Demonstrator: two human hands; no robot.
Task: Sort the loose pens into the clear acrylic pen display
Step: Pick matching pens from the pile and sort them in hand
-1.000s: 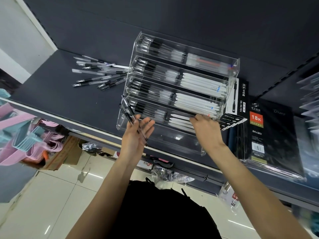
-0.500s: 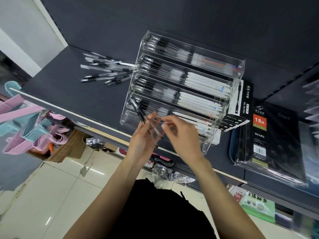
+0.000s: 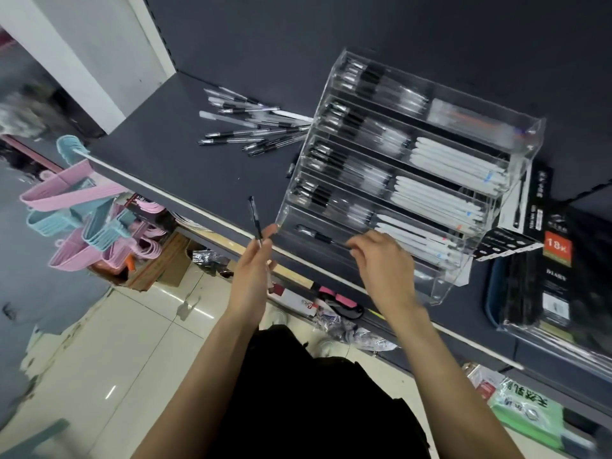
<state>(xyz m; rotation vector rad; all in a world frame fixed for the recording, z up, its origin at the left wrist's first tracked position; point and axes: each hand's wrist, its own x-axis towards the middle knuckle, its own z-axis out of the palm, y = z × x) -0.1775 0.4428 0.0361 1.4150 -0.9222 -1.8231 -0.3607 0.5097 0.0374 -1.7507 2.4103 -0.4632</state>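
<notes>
A clear acrylic pen display (image 3: 516, 150) with stepped tiers sits on a dark shelf (image 3: 185, 170), its lowest tier right at the shelf's front edge. The upper tiers are packed, black-grip pens in the left compartments and white pens (image 3: 440, 193) in the right ones. The lowest tier's left compartment holds a single black pen (image 3: 314, 235) lying along the tray. The right hand (image 3: 384, 270) is at the front of that lowest tier, its fingers curled down with the fingertips close together at the near end of this pen; whether they actually pinch the pen or only touch it cannot be told through the motion blur. The left hand (image 3: 253, 273) is raised just in front of the shelf's front edge, left of the display, and grips another black pen (image 3: 255, 218) between thumb and fingers, the pen standing nearly upright above the fingertips. Farther back on the shelf, near its rear left part and just beside the display's left wall, a heap of loose pens (image 3: 255, 125) lies fanned out at crossing angles. To the right of the display stand flat black packages marked "DIARY" (image 3: 559, 260), touching or nearly touching its right side. Pink and blue plastic hangers (image 3: 86, 220) hang below the shelf's left front edge.
</notes>
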